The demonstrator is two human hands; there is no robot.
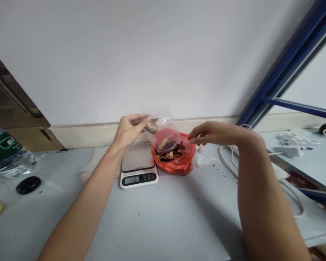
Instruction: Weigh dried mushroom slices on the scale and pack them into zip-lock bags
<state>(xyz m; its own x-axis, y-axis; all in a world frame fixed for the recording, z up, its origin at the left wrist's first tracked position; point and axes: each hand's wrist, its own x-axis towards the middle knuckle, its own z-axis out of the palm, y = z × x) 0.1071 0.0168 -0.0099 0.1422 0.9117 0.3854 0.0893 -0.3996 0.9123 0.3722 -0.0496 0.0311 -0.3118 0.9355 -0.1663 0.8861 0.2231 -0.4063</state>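
Note:
My left hand (132, 129) is closed around a metal spoon (151, 127), whose bowl shows beside the thumb. A clear plastic bag (165, 139) with a few pale pieces in it hangs between my hands, over an open red plastic bag (176, 167). Whether the left fingers also grip the clear bag is hard to see. My right hand (210, 132) has its thumb and fingers pinched at the clear bag's right edge. Dried brown and pale slices (170, 155) lie inside the red bag. Left of it stands a white kitchen scale (137, 163), its display lit.
A large water bottle (8, 152) and a black lid (28, 185) are on the left. Clear plastic bags (97, 159) lie beside the scale. White cables (228, 161) and a power strip (290, 150) occupy the right, near a blue metal frame (277, 65). A wall closes off the back.

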